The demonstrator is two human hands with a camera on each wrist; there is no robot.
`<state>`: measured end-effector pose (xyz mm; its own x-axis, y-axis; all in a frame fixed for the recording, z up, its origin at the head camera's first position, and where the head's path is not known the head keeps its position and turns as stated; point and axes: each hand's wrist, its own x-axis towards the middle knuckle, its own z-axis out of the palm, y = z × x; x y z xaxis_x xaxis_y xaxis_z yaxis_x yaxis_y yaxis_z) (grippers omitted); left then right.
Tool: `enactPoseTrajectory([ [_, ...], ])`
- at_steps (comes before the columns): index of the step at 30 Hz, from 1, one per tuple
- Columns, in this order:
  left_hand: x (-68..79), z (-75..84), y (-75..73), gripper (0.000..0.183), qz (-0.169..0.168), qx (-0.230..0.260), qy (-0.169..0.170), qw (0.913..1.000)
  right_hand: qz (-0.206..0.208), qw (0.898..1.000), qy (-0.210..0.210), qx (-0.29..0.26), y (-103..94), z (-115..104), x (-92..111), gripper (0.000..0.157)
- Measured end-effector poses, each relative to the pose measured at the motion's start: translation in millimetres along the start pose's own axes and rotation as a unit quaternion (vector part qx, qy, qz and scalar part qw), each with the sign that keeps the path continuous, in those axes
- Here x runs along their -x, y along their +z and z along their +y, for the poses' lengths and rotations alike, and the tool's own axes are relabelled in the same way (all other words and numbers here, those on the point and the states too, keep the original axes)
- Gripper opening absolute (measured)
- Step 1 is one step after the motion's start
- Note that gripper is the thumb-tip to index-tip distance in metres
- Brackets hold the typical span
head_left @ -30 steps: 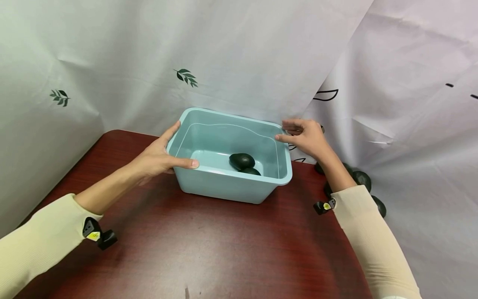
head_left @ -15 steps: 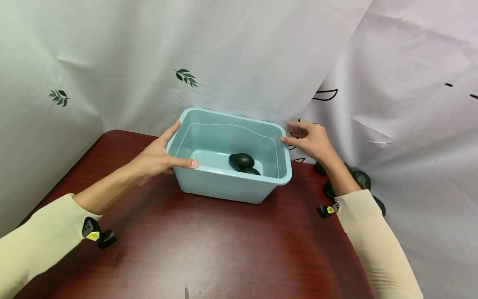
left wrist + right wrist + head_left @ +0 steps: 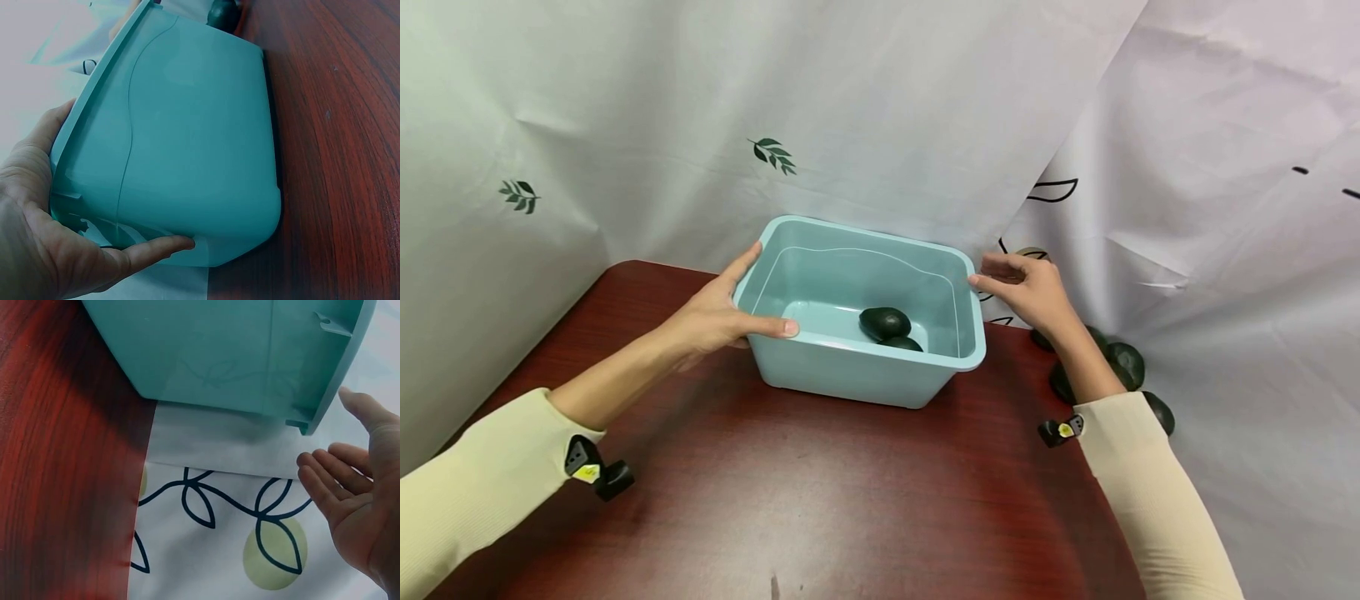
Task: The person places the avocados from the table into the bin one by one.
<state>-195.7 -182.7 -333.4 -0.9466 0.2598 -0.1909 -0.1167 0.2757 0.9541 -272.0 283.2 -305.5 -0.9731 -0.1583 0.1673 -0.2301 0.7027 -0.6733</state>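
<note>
A light blue plastic tub (image 3: pixel 850 375) stands at the table's back edge. Two dark green avocados (image 3: pixel 886 323) lie on its floor towards the right, one partly hidden by the front wall. My left hand (image 3: pixel 718 315) grips the tub's left end, its thumb along the front rim. In the left wrist view, that hand (image 3: pixel 56 244) spans the rim's corner, with some fingers hidden. Beside the right rim is my right hand (image 3: pixel 1028 290), holding nothing, its fingers relaxed. The right wrist view shows this hand (image 3: pixel 359 487) with its thumb tip close to the rim and a small gap between.
Several more avocados (image 3: pixel 1126 367) sit at the table's right edge, partly hidden behind the right forearm. The table (image 3: pixel 820 483) is dark red wood. A pale curtain (image 3: pixel 880 108) with leaf prints hangs close behind the tub.
My right hand has drawn slightly to the right and down, away from the tub's right rim. The left hand, the tub and the avocados look unmoved.
</note>
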Motion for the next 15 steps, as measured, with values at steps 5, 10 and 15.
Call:
enactPoseTrajectory([
  [5,-0.2,-1.0,-0.7,0.141,0.0,0.002,0.002,1.0,-0.001,1.0,0.004,-0.004,1.3,5.7,2.5,0.069],
  [10,-0.6,-1.6,-1.2,0.141,-0.001,0.003,0.002,1.0,0.003,1.0,0.008,-0.007,2.0,10.5,6.3,0.066],
  [15,-1.4,-1.8,-1.0,0.141,-0.001,0.002,0.003,1.0,0.012,1.0,0.011,-0.005,0.9,14.8,10.7,0.063],
])
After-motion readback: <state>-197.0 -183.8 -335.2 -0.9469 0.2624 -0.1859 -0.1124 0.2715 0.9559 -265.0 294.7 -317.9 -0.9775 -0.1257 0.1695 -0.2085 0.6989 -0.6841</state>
